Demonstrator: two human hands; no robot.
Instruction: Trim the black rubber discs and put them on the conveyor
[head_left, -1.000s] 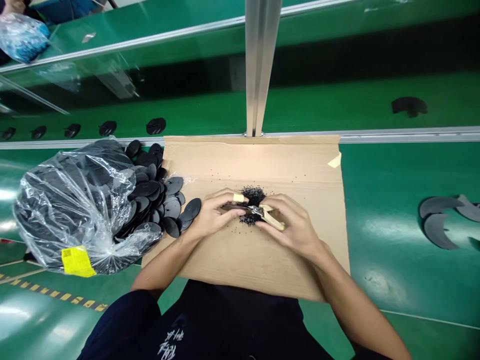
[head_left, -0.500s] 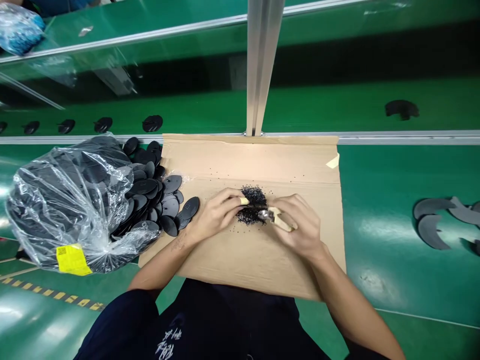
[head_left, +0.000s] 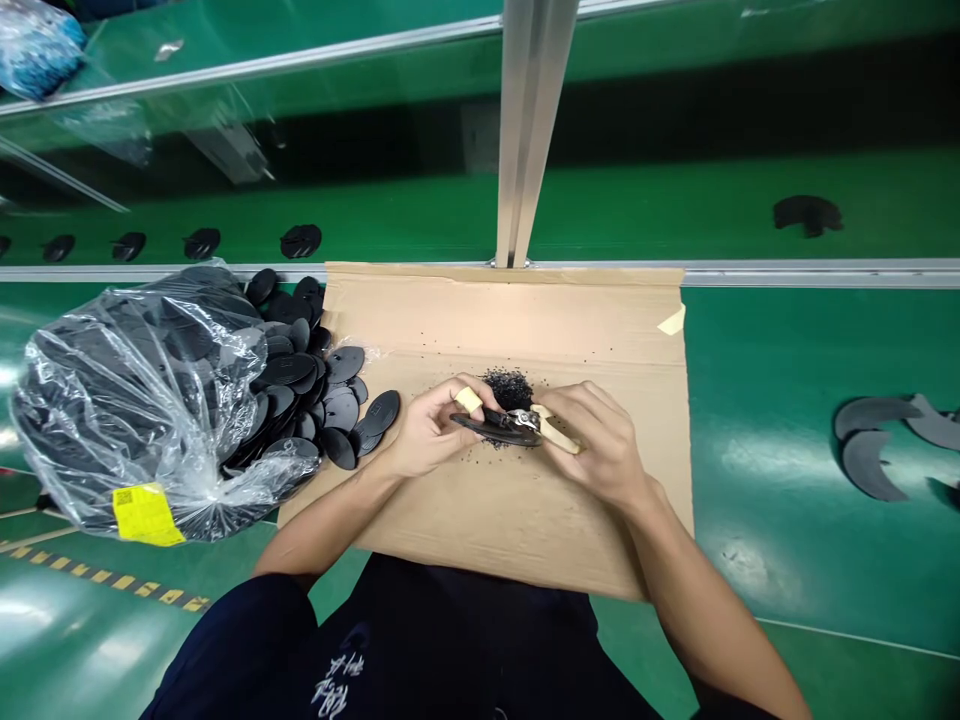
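Observation:
My left hand (head_left: 436, 425) grips a black disc-like plastic part (head_left: 499, 430), tilted over the cardboard; yellow tape wraps one finger. In my right hand (head_left: 596, 435) is a pair of cutting pliers (head_left: 551, 425) with pale yellow handles. The metal jaws reach the upper side of the part; whether they are closed on it I cannot tell. Under and behind the part lies a pile of tiny black bits (head_left: 508, 385), with more scattered around. Left of my left hand, several black oval-looking discs (head_left: 341, 410) spill out of a clear plastic bag (head_left: 142, 400) with a yellow label.
The cardboard sheet (head_left: 480, 520) covers the green table in front of me. A metal post (head_left: 536, 130) rises at its far edge. Several black parts (head_left: 300, 240) stand in a row on the green belt beyond. Dark curved pieces (head_left: 870, 460) lie at right.
The black part has turned from nearly edge-on to showing more of its face. My left hand has rotated with it, and the plier jaws now sit over the part.

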